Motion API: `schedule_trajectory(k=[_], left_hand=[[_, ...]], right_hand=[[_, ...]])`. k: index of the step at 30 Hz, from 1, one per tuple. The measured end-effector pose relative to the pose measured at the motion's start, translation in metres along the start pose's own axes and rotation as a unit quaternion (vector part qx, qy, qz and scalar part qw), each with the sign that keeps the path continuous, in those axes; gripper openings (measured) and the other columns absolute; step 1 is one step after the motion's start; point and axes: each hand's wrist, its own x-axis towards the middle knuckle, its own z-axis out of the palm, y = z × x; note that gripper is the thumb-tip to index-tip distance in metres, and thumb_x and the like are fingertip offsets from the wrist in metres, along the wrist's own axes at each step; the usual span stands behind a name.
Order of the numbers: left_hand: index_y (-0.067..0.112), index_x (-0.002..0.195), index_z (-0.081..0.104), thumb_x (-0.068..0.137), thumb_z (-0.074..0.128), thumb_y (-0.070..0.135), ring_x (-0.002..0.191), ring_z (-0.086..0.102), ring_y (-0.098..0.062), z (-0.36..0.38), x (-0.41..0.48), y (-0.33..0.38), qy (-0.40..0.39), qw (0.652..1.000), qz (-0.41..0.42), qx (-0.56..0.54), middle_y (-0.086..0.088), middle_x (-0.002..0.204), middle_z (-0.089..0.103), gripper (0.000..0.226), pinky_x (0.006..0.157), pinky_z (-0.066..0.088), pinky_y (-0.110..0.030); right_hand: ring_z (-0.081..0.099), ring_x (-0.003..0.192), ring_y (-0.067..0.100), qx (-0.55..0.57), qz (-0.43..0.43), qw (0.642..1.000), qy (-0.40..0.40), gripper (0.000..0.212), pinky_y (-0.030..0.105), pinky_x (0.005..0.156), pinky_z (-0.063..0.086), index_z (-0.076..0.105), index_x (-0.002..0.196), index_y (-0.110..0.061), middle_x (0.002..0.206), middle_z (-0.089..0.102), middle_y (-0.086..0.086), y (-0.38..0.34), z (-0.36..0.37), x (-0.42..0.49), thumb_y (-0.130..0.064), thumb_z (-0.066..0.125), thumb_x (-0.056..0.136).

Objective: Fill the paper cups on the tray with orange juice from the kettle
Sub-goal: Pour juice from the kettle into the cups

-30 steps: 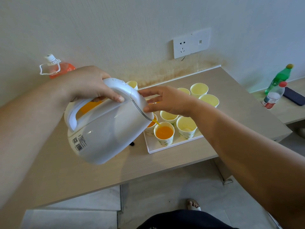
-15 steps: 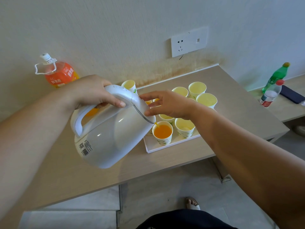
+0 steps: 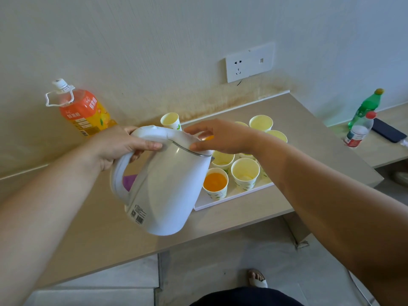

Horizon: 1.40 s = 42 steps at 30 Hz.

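With left hand gripping kettle, right hand resting flat on lid, line up over empty cup, tilt slowly.

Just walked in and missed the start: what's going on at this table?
A person is filling paper cups on a white tray from a white kettle. The left hand grips the handle, the right hand presses the lid. The front cup holds orange juice; the cup beside it looks empty.
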Motion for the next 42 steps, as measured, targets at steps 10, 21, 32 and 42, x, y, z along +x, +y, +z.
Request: schedule_trajectory(k=[10, 21, 32, 42], left_hand=[[0.016, 0.077, 0.070, 0.000, 0.087, 0.057, 0.042, 0.043, -0.010, -0.004, 0.014, 0.044, 0.017, 0.998, 0.027, 0.062, -0.001, 0.054, 0.051, 0.089, 0.048, 0.039, -0.021], [0.014, 0.069, 0.061, 0.064, 0.082, 0.038, 0.048, 0.045, -0.015, 0.004, 0.039, 0.074, 0.006, 0.980, -0.003, 0.198, -0.003, 0.053, 0.053, 0.032, 0.053, 0.038, -0.026], [0.015, 0.067, 0.059, 0.067, 0.082, 0.036, 0.042, 0.044, -0.013, 0.014, 0.059, 0.081, -0.011, 0.970, -0.008, 0.243, 0.002, 0.046, 0.051, 0.031, 0.052, 0.037, -0.025], [0.010, 0.078, 0.064, 0.063, 0.084, 0.038, 0.049, 0.047, -0.018, 0.019, 0.067, 0.079, -0.022, 0.965, -0.006, 0.262, -0.002, 0.051, 0.053, 0.037, 0.060, 0.038, -0.029]], right_hand=[[0.056, 0.107, 0.002, 0.038, 0.003, 0.999, 0.032, 0.046, 0.018, 0.090, 0.036, 0.054, 0.132, -0.026, 0.111, 0.060, -0.018, 0.002, -0.033, 0.008, -0.032, 0.065, 0.088], [0.051, 0.122, 0.010, 0.077, 0.009, 0.996, 0.034, 0.055, 0.023, 0.097, 0.039, 0.048, 0.137, -0.026, 0.139, 0.051, -0.008, 0.030, -0.040, 0.024, -0.035, 0.066, 0.087], [0.058, 0.115, 0.009, 0.148, 0.012, 0.989, 0.009, 0.050, 0.029, 0.097, 0.050, 0.052, 0.136, -0.022, 0.131, 0.058, -0.006, 0.052, -0.037, 0.035, -0.027, 0.067, 0.087], [0.060, 0.106, 0.005, 0.176, 0.008, 0.984, 0.010, 0.047, 0.015, 0.081, 0.052, 0.053, 0.134, -0.020, 0.130, 0.057, -0.005, 0.058, -0.033, 0.031, -0.022, 0.065, 0.089]])
